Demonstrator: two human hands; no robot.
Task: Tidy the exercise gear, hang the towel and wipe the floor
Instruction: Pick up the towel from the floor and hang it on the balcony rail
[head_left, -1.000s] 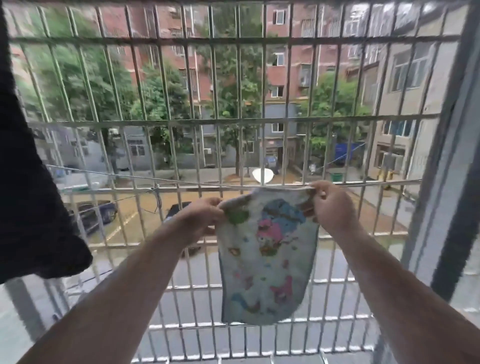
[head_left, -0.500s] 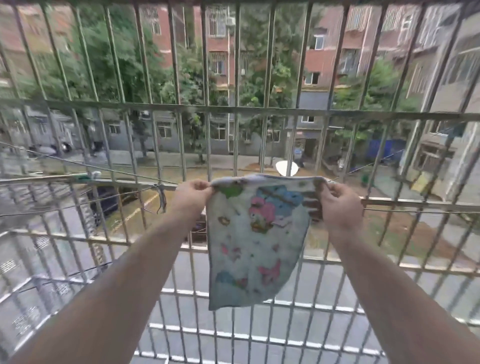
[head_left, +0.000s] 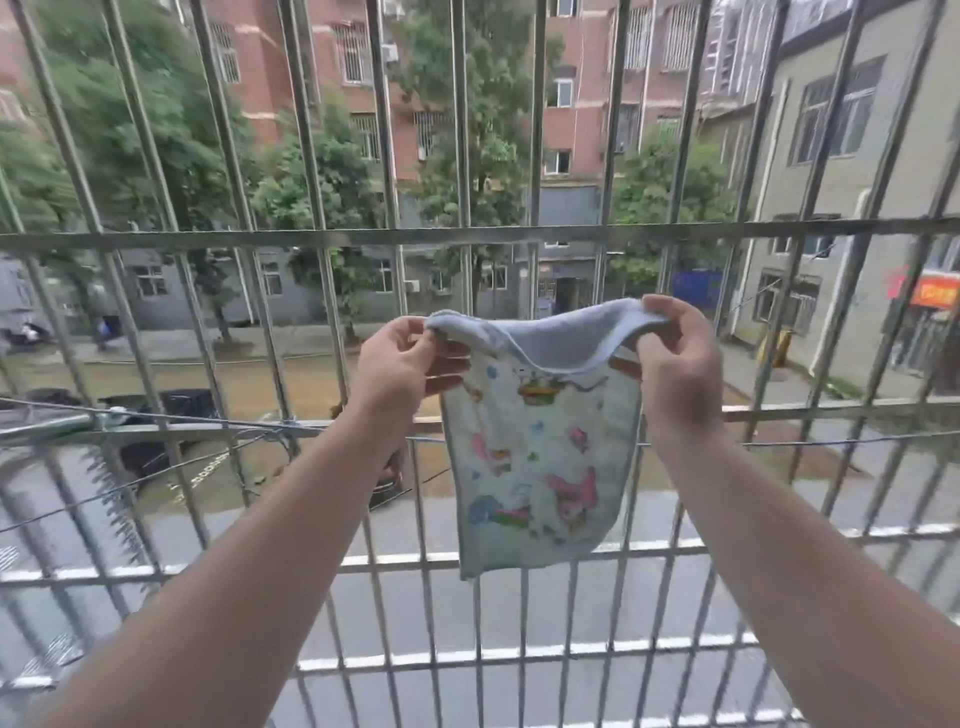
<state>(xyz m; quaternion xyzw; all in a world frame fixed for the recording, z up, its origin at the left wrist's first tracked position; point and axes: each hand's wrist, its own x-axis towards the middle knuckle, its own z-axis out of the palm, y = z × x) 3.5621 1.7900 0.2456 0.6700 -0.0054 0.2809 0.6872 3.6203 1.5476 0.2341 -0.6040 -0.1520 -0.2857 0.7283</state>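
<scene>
Held up a small white terry towel with pastel cartoon prints (head_left: 540, 467) in front of the grey metal window grille (head_left: 467, 236), just above its middle horizontal rail. Pinched the top left corner with left hand (head_left: 400, 364), top right corner with right hand (head_left: 675, 364), fingers curled round the hem. Top edge folded over, sagging between. Thin wire clothesline (head_left: 171, 423) strung lower left.

The towel (head_left: 540, 467) is pale white-blue, printed with pink, blue, green and orange cartoon figures, its folded-over top plain light blue; the window grille (head_left: 467, 236) is silver-grey.
</scene>
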